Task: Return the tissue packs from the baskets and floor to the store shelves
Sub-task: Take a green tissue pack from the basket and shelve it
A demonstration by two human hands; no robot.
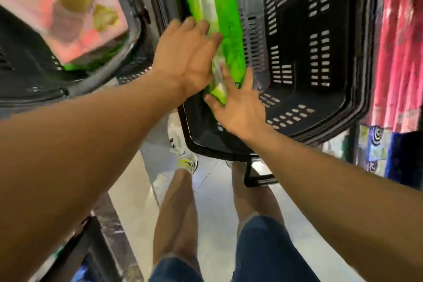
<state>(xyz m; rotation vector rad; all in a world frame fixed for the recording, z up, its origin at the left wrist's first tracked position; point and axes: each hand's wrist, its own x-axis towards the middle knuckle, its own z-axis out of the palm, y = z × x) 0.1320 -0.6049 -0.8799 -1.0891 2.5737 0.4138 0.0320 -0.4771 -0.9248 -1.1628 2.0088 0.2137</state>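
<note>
A long bright-green plastic tissue pack (225, 30) is pressed between the spread left hand (187, 57) and right hand (238, 105) over a black slotted plastic basket (320, 89), fingers nearly straight.

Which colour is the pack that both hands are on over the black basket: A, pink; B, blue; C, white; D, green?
D: the left hand and the right hand both touch a bright green pack standing up in the black basket.
</note>
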